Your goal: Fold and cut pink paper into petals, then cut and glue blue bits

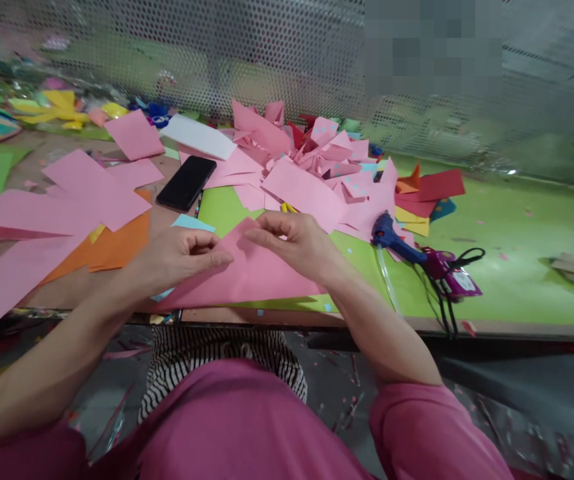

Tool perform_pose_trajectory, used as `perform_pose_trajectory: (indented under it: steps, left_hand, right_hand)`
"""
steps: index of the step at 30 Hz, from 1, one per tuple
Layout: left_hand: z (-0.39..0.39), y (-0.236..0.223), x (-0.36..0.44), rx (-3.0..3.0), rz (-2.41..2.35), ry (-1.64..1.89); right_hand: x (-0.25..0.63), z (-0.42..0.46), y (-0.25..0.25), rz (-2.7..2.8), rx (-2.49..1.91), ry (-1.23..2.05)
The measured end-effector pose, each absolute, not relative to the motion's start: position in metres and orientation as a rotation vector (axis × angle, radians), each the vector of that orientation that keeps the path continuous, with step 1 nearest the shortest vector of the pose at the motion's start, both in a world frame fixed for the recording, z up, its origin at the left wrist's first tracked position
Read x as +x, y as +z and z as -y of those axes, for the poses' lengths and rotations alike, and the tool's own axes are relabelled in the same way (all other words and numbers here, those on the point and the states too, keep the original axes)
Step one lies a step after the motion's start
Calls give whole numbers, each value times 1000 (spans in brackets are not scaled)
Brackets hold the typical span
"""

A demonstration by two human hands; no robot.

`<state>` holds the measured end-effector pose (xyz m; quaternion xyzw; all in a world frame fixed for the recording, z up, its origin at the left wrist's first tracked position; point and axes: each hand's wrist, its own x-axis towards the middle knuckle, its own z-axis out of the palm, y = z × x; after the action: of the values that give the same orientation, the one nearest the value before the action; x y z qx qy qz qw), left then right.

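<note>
A pink sheet of paper (pixel 247 273) lies at the table's front edge between my hands, its far corner raised. My left hand (pixel 191 253) has its fingers curled and its thumb laid along the sheet's left side. With thumb and fingers pinched together, my right hand (pixel 291 237) grips the sheet near its far corner. Under the sheet shows light green paper (pixel 227 207). Light blue paper (pixel 194 223) lies just beyond my left hand. A black phone (pixel 187 183) rests farther back.
Loose pink papers (pixel 81 187) and orange paper (pixel 121 243) lie on the left. A heap of folded pink pieces (pixel 311 153) stands at the back before a perforated metal panel (pixel 167 60). A blue glue gun (pixel 397 240) with a cord is on the right, beside red paper (pixel 437 190).
</note>
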<state>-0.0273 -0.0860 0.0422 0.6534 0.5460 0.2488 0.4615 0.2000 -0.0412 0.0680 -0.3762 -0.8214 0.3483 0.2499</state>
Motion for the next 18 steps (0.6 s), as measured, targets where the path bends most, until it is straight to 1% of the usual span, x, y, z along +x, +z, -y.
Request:
perform_pose_trajectory:
  steps: [3,7,12,14,18]
  left_hand:
    - [81,36,-34,1577,-1336,528]
    - [78,30,-46,1494,-1363,549]
    - [82,32,-57,1472,-1442,494]
    - [84,32,-61,1427,-1430,526]
    - [89,30,-66,1271,-1361,722]
  right_hand:
    - [204,34,70,2130,-1097,899]
    - [215,19,73,1978,-1209,924]
    - [223,9,74,1896,-1288,927]
    - [225,7,73,1890,-1290,924]
    - [229,4,67,1847,-1298,932]
